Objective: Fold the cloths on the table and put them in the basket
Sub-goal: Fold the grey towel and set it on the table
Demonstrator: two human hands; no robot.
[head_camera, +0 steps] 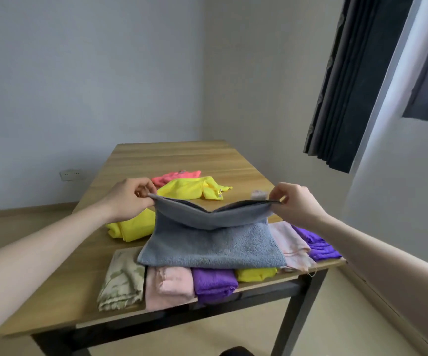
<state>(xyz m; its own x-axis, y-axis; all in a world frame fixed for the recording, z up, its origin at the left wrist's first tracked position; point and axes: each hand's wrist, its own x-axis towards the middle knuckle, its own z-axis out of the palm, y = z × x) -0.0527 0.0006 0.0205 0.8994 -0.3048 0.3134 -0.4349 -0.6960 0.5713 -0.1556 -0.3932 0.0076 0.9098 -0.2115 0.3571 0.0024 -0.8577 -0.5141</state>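
A grey towel lies over a heap of cloths near the front of the wooden table. Its far edge is lifted and doubled back. My left hand pinches the lifted left corner, and my right hand pinches the lifted right corner. The lifted edge sags in the middle between them. Under the towel lie folded cloths: a beige patterned one, a pink one, a purple one and a yellow one. No basket is in view.
Beyond the towel lie a crumpled yellow cloth and a coral cloth. Another yellow cloth sits left, a pale pink one and a purple one right. A dark curtain hangs by the window.
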